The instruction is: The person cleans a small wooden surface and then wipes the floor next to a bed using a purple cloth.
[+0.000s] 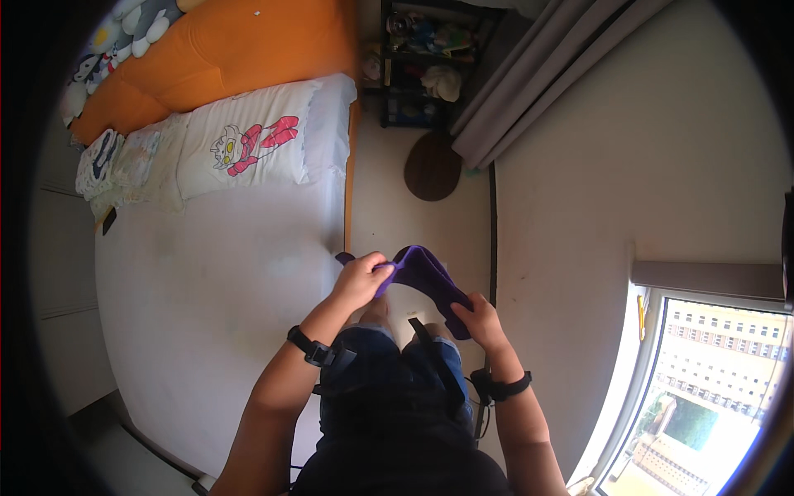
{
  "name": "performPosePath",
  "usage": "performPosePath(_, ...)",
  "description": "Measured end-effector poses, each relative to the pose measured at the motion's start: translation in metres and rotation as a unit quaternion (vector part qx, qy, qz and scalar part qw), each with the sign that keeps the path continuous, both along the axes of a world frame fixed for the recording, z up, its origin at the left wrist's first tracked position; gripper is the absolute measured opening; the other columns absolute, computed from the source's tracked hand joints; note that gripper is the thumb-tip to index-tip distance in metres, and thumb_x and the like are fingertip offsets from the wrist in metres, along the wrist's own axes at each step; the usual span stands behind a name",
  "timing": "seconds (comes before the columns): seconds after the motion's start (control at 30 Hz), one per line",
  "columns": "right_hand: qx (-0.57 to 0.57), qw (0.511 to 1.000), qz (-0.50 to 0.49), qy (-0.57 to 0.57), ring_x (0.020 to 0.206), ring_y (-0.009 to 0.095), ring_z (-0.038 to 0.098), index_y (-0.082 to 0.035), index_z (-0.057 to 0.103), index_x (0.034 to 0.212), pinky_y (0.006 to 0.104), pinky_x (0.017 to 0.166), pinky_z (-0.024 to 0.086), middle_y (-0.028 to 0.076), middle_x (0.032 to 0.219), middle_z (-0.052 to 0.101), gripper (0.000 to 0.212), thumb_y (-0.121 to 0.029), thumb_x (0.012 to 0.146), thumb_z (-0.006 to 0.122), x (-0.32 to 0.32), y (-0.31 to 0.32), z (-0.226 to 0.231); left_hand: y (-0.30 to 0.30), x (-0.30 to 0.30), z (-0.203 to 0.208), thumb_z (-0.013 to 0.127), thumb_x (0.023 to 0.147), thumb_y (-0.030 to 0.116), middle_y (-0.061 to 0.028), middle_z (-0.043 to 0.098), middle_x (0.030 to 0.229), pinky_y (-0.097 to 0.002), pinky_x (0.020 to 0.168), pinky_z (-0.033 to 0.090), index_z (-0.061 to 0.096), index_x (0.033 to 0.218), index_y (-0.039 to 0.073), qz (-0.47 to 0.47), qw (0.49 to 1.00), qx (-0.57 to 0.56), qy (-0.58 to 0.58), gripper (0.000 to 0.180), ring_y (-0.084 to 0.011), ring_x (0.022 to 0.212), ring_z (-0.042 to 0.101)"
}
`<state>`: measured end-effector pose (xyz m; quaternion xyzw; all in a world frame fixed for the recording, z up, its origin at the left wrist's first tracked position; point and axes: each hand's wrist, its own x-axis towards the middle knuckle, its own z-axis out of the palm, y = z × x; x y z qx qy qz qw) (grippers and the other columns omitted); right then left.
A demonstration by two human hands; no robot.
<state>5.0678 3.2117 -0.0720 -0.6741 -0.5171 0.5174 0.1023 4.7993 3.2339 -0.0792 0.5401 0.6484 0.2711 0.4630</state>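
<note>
You've got the purple band (427,269) in both hands, out in front of your legs, above the floor (389,217) beside the bed (223,273). Left hand (357,281): pinching the band near one end, thumb on top, fingers curled under; a dark tip pokes out past it toward the bed. Right hand (481,322): pinching the other end between thumb and fingers, lower and nearer the wall (612,165). Between your hands the band arches up and away from you, bent, not pulled straight. Fingers under the band are mostly hidden on both sides.

You've a black strap on each wrist, dark top (397,446), blue denim shorts (354,357). A black strip hangs over the shorts.

To your left, the bed has a pale sheet, a white pillow (203,136) with a red-and-white cartoon figure, folded cloths (102,162) beside it, and a small dark flat object (109,220) near the far edge. Orange headboard (240,54) behind, plush toys (147,26) along it.

Ahead: dark shelf (383,81) with mixed items, too dim to sort; round brown thing (432,168) on the floor below, just beside the grey curtain (529,91). Bright window (703,380) at lower right.
</note>
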Motion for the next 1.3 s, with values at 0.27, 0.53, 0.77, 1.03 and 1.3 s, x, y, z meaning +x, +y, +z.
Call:
performPosePath(0.27, -0.161, 0.850, -0.281, 0.415, 0.094, 0.024, 0.058, 0.001, 0.053, 0.109, 0.0355, 0.080, 0.046, 0.014, 0.105, 0.061, 0.035, -0.027, 0.087, 0.054, -0.081, 0.093, 0.023, 0.077, 0.033, 0.004, 0.067, 0.079, 0.029, -0.0191, 0.059, 0.100, -0.0359, 0.078, 0.046, 0.053, 0.107, -0.001, -0.112, 0.988, 0.046, -0.099, 0.044, -0.0329, 0.092, 0.057)
performPosePath(0.53, -0.153, 0.834, -0.197, 0.492, 0.105, 0.022, 0.052, 0.000, 0.044, 0.126, 0.0360, 0.094, 0.038, 0.011, 0.111, 0.057, 0.044, -0.024, 0.089, 0.048, -0.056, 0.169, 0.007, 0.159, 0.053, -0.020, 0.073, 0.069, 0.016, -0.0169, 0.059, 0.100, -0.0374, 0.078, 0.046, 0.052, 0.103, 0.002, -0.135, 0.991, 0.024, -0.009, 0.043, -0.0327, 0.092, 0.057)
performPosePath(0.77, -0.203, 0.920, -0.059, 0.330, 0.089, 0.017, 0.059, 0.002, 0.046, 0.122, 0.0265, 0.075, 0.050, 0.009, 0.101, 0.059, 0.039, -0.017, 0.089, 0.054, -0.018, 0.274, -0.046, 0.230, 0.068, -0.067, 0.067, 0.076, 0.019, -0.0195, 0.060, 0.095, -0.0398, 0.075, 0.045, 0.055, 0.096, 0.000, -0.166, 0.983, -0.080, 0.005, 0.030, -0.0360, 0.090, 0.057)
performPosePath(1.03, -0.194, 0.958, -0.032, 0.208, 0.078, 0.012, 0.058, -0.002, 0.058, 0.109, 0.0231, 0.067, 0.046, 0.004, 0.089, 0.062, 0.028, -0.015, 0.084, 0.054, 0.052, 0.380, -0.192, 0.263, 0.052, -0.138, 0.059, 0.085, 0.022, -0.0189, 0.061, 0.085, -0.0369, 0.071, 0.045, 0.052, 0.100, 0.002, 0.089, 0.981, -0.174, -0.014, 0.025, -0.0350, 0.081, 0.059)
performPosePath(1.3, -0.066, 0.994, 0.083, -0.027, 0.083, 0.016, 0.060, -0.006, 0.060, 0.112, 0.0274, 0.072, 0.047, 0.006, 0.095, 0.063, 0.029, -0.019, 0.087, 0.052, 0.118, 0.453, -0.460, 0.338, 0.034, -0.221, 0.061, 0.086, 0.018, 0.0019, 0.047, 0.073, -0.0204, 0.061, 0.035, 0.052, 0.087, 0.004, 0.196, 0.954, -0.167, -0.152, 0.017, -0.0056, 0.068, 0.040)
